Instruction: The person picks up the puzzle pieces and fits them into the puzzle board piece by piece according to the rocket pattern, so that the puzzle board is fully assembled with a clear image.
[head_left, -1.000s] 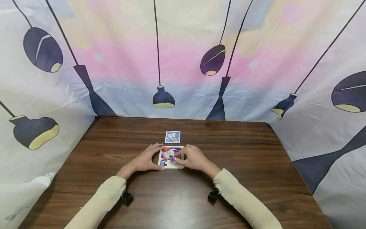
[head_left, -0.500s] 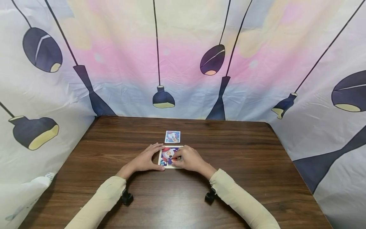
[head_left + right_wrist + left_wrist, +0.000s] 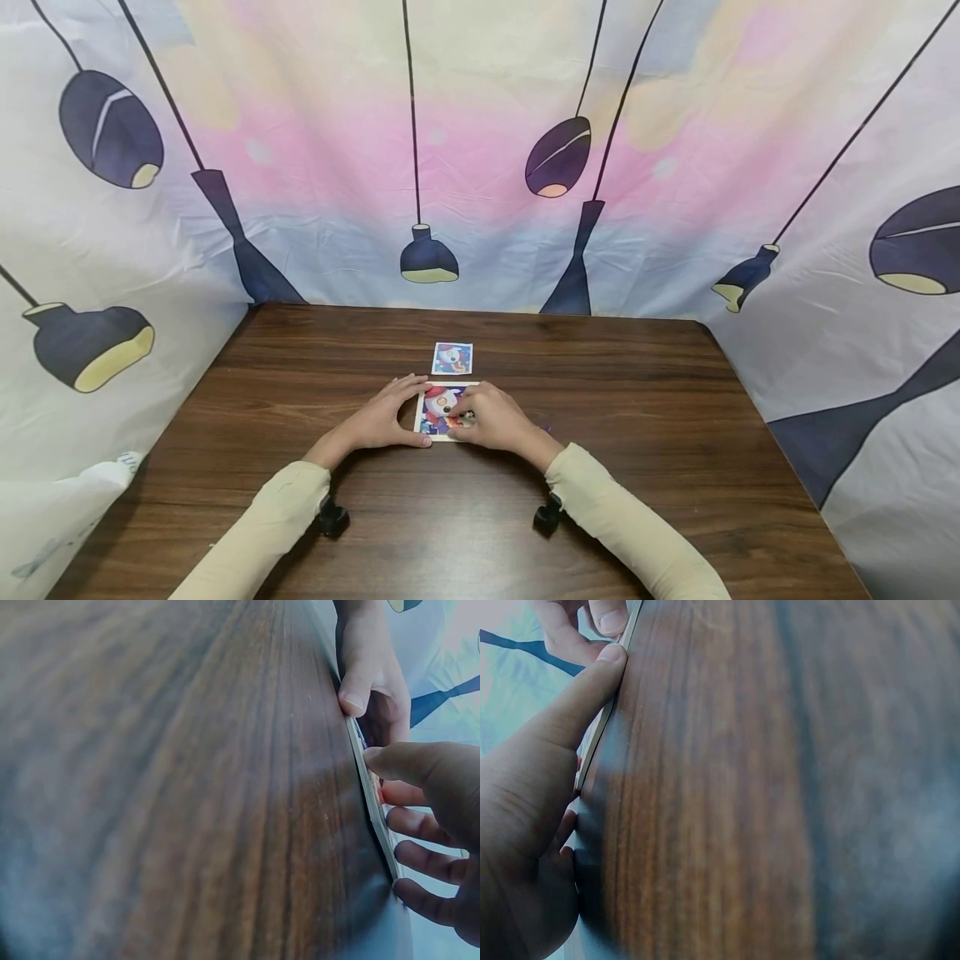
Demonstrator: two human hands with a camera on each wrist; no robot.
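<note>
A small jigsaw puzzle (image 3: 441, 398) with a cartoon picture and a pale frame lies flat on the table. My left hand (image 3: 378, 418) grips the frame's left end, thumb at the near edge and fingers at the far edge. Over the right part of the puzzle, my right hand (image 3: 501, 419) holds a puzzle piece (image 3: 453, 423) between thumb and forefinger, low against the board; the hand covers much of that side. In the right wrist view, the thumb (image 3: 375, 756) touches the puzzle and the other fingers curve above and beside it.
Just beyond the puzzle lies a square picture card (image 3: 452, 358) with a similar cartoon. A tiny purple bit (image 3: 547, 429) shows beside my right wrist, perhaps a loose piece. The dark wooden table (image 3: 615, 383) meets a printed cloth backdrop (image 3: 495, 175).
My right hand has shifted left and slightly nearer over the puzzle. The pale gap near the bottom edge now shows coloured picture. The left hand has stayed put.
</note>
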